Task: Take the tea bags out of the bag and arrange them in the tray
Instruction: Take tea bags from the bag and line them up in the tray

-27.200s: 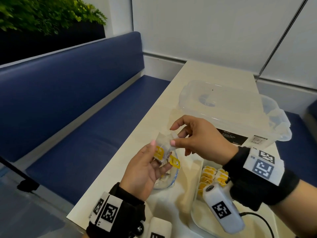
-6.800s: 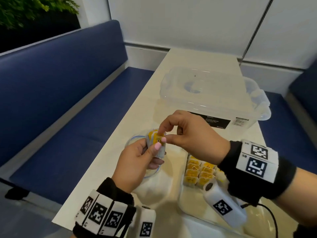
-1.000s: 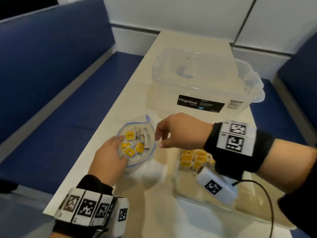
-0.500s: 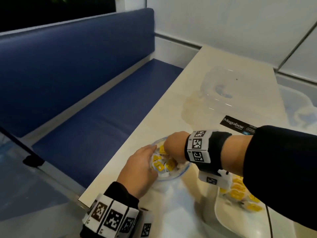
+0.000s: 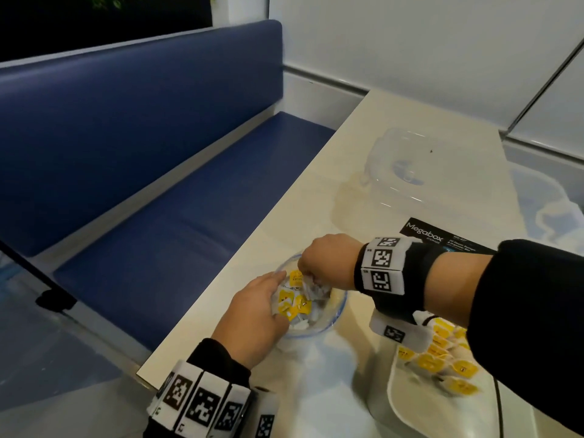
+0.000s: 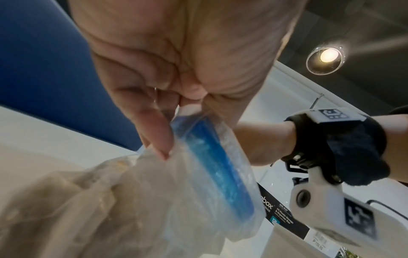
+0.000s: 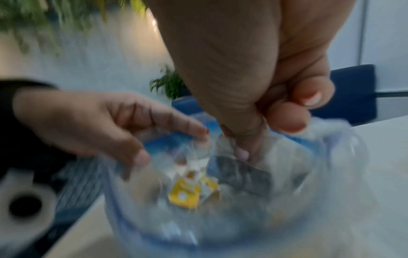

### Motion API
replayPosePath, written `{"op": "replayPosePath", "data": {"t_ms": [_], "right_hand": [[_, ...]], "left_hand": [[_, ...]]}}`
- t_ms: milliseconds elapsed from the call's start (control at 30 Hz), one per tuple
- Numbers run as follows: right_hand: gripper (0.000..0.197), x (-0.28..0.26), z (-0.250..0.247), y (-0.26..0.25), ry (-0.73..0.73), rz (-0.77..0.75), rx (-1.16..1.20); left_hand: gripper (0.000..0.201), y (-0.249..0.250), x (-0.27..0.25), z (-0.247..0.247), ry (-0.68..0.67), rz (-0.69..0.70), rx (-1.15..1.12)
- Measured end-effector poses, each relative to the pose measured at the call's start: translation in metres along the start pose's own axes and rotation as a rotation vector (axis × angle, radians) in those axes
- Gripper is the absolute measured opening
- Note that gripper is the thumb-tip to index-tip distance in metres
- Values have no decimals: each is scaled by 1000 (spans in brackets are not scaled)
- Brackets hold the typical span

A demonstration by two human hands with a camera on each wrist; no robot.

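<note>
From the head camera, my left hand (image 5: pixel 252 314) held the near-left rim of the clear zip bag (image 5: pixel 328 320) on the pale table (image 5: pixel 316 191), fingers bent over its edge. My right hand (image 5: pixel 328 257) dipped into the bag's open mouth from the far side, fingers curled down among the yellow-tagged tea bags (image 5: pixel 295 303) heaped inside; whether those fingers had closed on one could not be told from here. To the right, the white tray (image 5: pixel 407 403) sat near the table's front edge with a cluster of tea bags (image 5: pixel 442 358) lying in it, partly behind my right wrist. A clear storage box (image 5: pixel 410 172) with a black label stood farther back, and a blue bench (image 5: pixel 142 153) ran along the left side.

From the left wrist, my left hand (image 6: pixel 176 69) pinched the bag's (image 6: pixel 154 200) blue zip strip (image 6: pixel 216 165) between thumb and fingers, the plastic bunched below. My right wrist with its black band (image 6: pixel 344 148) crossed behind.

From the right wrist, the picture was blurred. My right hand's (image 7: pixel 253 78) fingers (image 7: pixel 287 117) were curled at the bag's (image 7: pixel 320 192) mouth, with a fingertip against a grey sachet (image 7: pixel 245 176); a firm grip could not be confirmed. My left hand (image 7: pixel 92 122) held the opposite rim, and a yellow tag (image 7: pixel 183 193) showed in the bag below.
</note>
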State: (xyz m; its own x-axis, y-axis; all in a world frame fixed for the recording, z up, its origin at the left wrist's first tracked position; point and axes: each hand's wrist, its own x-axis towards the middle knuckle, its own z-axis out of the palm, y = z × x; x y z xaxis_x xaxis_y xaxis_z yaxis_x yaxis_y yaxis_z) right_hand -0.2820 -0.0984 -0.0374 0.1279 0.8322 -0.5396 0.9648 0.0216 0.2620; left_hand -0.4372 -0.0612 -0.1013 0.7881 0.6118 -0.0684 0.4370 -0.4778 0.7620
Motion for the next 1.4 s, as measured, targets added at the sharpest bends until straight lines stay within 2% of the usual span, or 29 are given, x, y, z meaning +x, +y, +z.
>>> {"op": "replayPosePath", "data": {"t_ms": [100, 200, 300, 367, 467, 567, 633, 700, 767, 833, 933, 1033, 1100, 1233, 1400], "right_hand": [[22, -16, -6, 11, 137, 41, 221], [19, -38, -13, 20, 253, 113, 438], [13, -67, -17, 26, 407, 183, 602], [14, -88, -17, 26, 538, 220, 743], [10, -114, -11, 11, 765, 295, 984], [5, -137, 4, -19, 928, 387, 1003], [11, -151, 14, -40, 915, 401, 966], [17, -167, 25, -55, 845, 424, 838], [24, -181, 35, -62, 783, 408, 832], [29, -192, 46, -63, 776, 377, 951], [27, -205, 61, -59, 925, 422, 1192], [28, -213, 69, -49, 1109, 562, 1335], [23, -216, 71, -44, 1080, 622, 1310], [12, -215, 73, -42, 951, 586, 1393], [9, -209, 69, -43, 1035, 683, 1375]], "left_hand": [[57, 5, 1, 3, 19, -16, -34], [38, 12, -3, 5, 163, -31, -178], [24, 29, -13, -1, 414, -9, -471], [19, 47, -20, -5, 429, -19, -724], [27, 73, -25, -2, 241, -161, -1148], [54, 98, -31, 4, -60, -299, -1496], [62, 110, -34, 5, -213, -360, -1681], [57, 119, -38, 5, -271, -412, -1787], [45, 127, -42, 8, -314, -396, -1799], [48, 133, -45, 13, -346, -367, -1789], [59, 140, -50, 25, -456, -335, -1768], [71, 143, -50, 38, -550, -237, -1655], [76, 142, -47, 45, -593, -173, -1587], [82, 144, -44, 50, -708, -96, -1520], [75, 142, -36, 57, -760, -105, -1524]]}}
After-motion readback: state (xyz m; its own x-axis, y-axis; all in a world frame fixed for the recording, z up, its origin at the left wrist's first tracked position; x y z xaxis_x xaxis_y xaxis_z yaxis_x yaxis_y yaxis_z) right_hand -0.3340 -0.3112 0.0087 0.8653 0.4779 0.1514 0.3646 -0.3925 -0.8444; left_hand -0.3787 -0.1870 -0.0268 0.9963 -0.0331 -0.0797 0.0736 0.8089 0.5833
